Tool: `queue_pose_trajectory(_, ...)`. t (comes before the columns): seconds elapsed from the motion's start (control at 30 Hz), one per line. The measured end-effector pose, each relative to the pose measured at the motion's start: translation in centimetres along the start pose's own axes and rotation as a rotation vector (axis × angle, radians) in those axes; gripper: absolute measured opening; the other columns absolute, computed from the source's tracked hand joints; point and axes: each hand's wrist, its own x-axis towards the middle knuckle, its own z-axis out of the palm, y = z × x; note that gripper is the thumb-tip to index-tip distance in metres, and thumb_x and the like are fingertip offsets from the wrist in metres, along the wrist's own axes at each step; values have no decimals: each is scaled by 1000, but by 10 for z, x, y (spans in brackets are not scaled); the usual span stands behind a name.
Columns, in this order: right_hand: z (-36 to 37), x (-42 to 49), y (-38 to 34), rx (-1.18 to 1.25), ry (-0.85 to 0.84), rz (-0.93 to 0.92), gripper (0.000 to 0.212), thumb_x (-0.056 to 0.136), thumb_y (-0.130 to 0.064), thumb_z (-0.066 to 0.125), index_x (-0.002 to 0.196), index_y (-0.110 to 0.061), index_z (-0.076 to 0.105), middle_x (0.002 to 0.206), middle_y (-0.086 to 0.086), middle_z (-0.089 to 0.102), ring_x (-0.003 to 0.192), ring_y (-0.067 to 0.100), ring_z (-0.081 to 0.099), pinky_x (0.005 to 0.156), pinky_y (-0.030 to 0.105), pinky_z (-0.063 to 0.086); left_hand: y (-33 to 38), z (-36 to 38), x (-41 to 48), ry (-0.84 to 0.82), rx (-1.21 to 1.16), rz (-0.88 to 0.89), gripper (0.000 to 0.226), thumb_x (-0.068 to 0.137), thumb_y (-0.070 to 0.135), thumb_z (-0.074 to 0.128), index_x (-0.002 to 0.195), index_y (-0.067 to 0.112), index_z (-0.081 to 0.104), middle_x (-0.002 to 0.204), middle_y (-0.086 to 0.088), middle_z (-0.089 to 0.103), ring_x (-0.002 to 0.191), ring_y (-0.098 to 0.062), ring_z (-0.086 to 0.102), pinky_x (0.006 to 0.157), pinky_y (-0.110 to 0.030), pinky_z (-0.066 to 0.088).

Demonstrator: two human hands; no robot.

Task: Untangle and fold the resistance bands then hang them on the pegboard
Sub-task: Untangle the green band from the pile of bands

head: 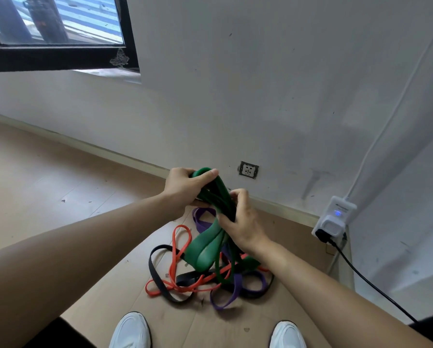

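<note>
Above the floor (pixel 47 172), at chest height before the wall socket (pixel 248 169): 1 wide green resistance band (pixel 211 237), gathered into several parallel loops and held between both hands.

Left hand (pixel 185 188): grip closed around the top bend of the green loops, thumb pressed over the fold. Right hand (pixel 245 222): grip closed lower down on the same bundle, fingers (pixel 238 194) pinching the strands together. Lower loops hang free beneath the right hand, their bottoms down among the pile.

On the floor, directly below, between the white shoes (pixel 131 330) and the wall: tangled pile of 1 orange band (pixel 177 249), thin; 1 black band (pixel 157 275), medium width; 1 purple band (pixel 235 292), medium width; a narrower dark green strand (pixel 219 270), running up toward the hands. Whether it is part of the held band cannot be told.

Handling, as judged: flat rubber strap, light, limp, elastic, likely tacky against itself, so loops cling and snag, not slide. Not fragile. Best held at the bends, 1 hand per end of the fold, with light tension to keep layers flat; pulling hard would only stretch it and tighten crossings below.

Pegboard: not in view. Corner at right holds a white plug-in device (pixel 334 217) with a black cord (pixel 366 280).
</note>
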Motion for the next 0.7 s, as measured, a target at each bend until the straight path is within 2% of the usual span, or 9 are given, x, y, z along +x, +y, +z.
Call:
queue_pose_trajectory(0.1,-3,3,20,-137,10,-11,31,91,-30,72,114,-22,54,90,-10,66,76,2,62,63,8,45,-19,-2,5,5,-9,-63,43,82,35,83,98,-4,73,95,-25,74,78,-36,77,70,-48,64)
queue_pose_trajectory(0.17,-2,2,33,-212,62,-74,30,87,-30,72,114,-25,62,91,-14,67,78,4,62,69,10,45,-28,-3,6,-21,-36,-108,41,86,33,79,102,-4,71,100,-25,73,81,-34,77,69,-45,64)
queue_pose_trajectory(0.23,1,4,48,-251,84,-114,33,84,-28,72,116,-26,67,101,-10,67,90,11,64,78,25,51,-36,-4,9,-47,-53,-155,39,88,30,77,104,-5,69,102,-25,72,82,-33,77,67,-41,63)
queue_pose_trajectory(0.3,3,6,63,-229,70,-83,36,82,-26,74,118,-29,70,101,-7,66,92,15,64,79,33,52,-45,-4,16,-81,-34,-186,38,88,29,77,106,-3,69,105,-24,71,85,-31,77,65,-39,63)
queue_pose_trajectory(0.4,2,13,86,-224,35,-14,42,82,-23,73,122,-35,69,95,-5,63,89,17,64,79,34,52,-63,3,33,-124,21,-204,36,86,30,79,110,3,70,108,-21,72,89,-28,77,66,-36,63)
queue_pose_trajectory(0.53,-8,21,131,-285,20,123,50,85,-18,72,135,-26,65,98,-3,63,95,19,64,84,30,50,-96,16,61,-168,37,-205,37,86,32,80,115,11,69,102,-12,75,84,-20,75,72,-35,63)
queue_pose_trajectory(0.63,-21,30,170,-377,-6,235,55,90,-18,70,144,-18,57,110,3,64,107,24,63,93,31,49,-138,25,77,-122,-2,-234,32,90,28,75,116,10,69,104,-13,75,81,-18,70,76,-38,61)
queue_pose_trajectory(0.7,-28,40,195,-444,-30,285,56,94,-17,67,148,-17,51,123,6,62,117,25,58,99,31,45,-176,32,89,-109,101,-236,28,89,29,75,112,13,70,103,-11,75,86,-17,70,82,-42,60)
